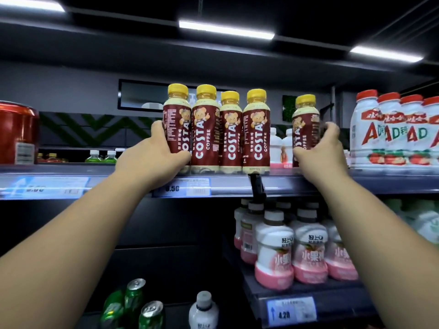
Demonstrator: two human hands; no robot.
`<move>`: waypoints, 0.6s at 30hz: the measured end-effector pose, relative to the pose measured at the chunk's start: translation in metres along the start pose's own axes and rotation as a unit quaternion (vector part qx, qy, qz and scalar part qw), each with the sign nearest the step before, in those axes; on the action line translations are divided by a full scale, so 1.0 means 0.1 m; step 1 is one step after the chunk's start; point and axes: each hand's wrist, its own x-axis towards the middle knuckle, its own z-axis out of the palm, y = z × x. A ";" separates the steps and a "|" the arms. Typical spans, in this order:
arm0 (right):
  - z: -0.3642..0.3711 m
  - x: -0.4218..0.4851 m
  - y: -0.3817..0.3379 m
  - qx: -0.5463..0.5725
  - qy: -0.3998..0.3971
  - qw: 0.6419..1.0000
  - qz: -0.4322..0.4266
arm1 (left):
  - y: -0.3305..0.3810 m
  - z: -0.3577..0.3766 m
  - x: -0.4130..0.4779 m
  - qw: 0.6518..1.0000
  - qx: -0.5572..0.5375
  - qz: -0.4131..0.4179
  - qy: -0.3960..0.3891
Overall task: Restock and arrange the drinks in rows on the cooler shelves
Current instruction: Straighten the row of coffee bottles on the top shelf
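- The left hand (pixel 154 155) grips the leftmost Costa bottle (pixel 177 124), with the thumb up its left side and the palm against its lower part
- That bottle stands upright at the front of the upper shelf (pixel 308 184), touching the first of three more Costa bottles (pixel 230 131); the four make a tight row, brown labels forward and yellow caps up
- The right hand (pixel 318 150) grips a fifth Costa bottle (pixel 305 129), fingers curled round its right side and thumb low on its left
- The fifth Costa bottle stands upright on the same shelf, apart from the row; small white bottles (pixel 275 146) show through the gap, further back
- Right of the right hand, AD milk bottles (pixel 389 134), white with red caps, stand side by side at the shelf front
- At the far left of the upper shelf sits a red container (pixel 17 129), with green bottles (pixel 102 156) near it, further back
- A price tag (pixel 181 187) sits on the shelf edge under the row, its digits blurred; a black clip (pixel 256 185) hangs on the edge just right of it
- On the lower shelf (pixel 261 302), pink and white bottles (pixel 273 248) stand in rows above a tag reading 4.20 (pixel 292 311)
- At the bottom left are green cans (pixel 135 298), and beside them a white-capped bottle (pixel 203 309)
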 end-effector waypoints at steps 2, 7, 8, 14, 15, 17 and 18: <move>0.00 0.00 -0.09 0.009 -0.026 1.000 -0.005 | 0.00 0.02 -0.01 1.000 0.008 0.001 0.000; 0.08 -0.04 -0.17 0.056 -0.054 0.997 -0.014 | -0.03 0.04 0.01 1.000 0.013 0.010 0.007; 0.10 -0.07 -0.15 0.050 -0.056 0.997 -0.023 | -0.03 0.05 0.01 1.000 0.014 0.010 0.007; 0.11 -0.11 -0.12 -0.011 -0.086 0.995 -0.044 | -0.06 0.07 0.02 1.000 0.012 0.008 0.011; 0.11 -0.11 -0.12 -0.016 -0.088 0.995 -0.050 | -0.06 0.07 0.02 1.000 0.012 0.007 0.010; 0.09 -0.13 -0.11 -0.009 -0.099 0.993 -0.061 | -0.06 0.07 0.02 1.000 0.016 0.006 0.012; 0.08 -0.14 -0.10 0.000 -0.106 0.992 -0.065 | -0.06 0.07 0.02 1.000 0.018 0.006 0.012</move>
